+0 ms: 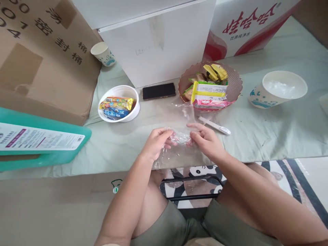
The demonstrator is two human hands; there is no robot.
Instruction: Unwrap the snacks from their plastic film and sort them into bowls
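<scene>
A clear plastic bag point(176, 155) is stretched between my two hands at the near edge of the table. My left hand point(156, 142) pinches its gathered left side between thumb and fingers. On the other side, my right hand point(206, 140) grips the bunched plastic with thumb and fingertips, index finger extended. Just beyond the right hand lies a white utility knife point(215, 125). Behind the bag stands a pinkish ribbed bowl point(235, 77) of wrapped snacks, including a pink Nabati packet point(211, 103). A white bowl point(137, 106) with small colourful packets sits to the left.
A black phone point(159, 91) lies before a white box point(164, 48). One paper cup point(104, 54) is at the back left, another larger paper cup point(266, 90) at right. A cardboard box point(51, 68) and a green container point(64, 150) flank the left; a red-and-white carton point(246, 30) stands behind.
</scene>
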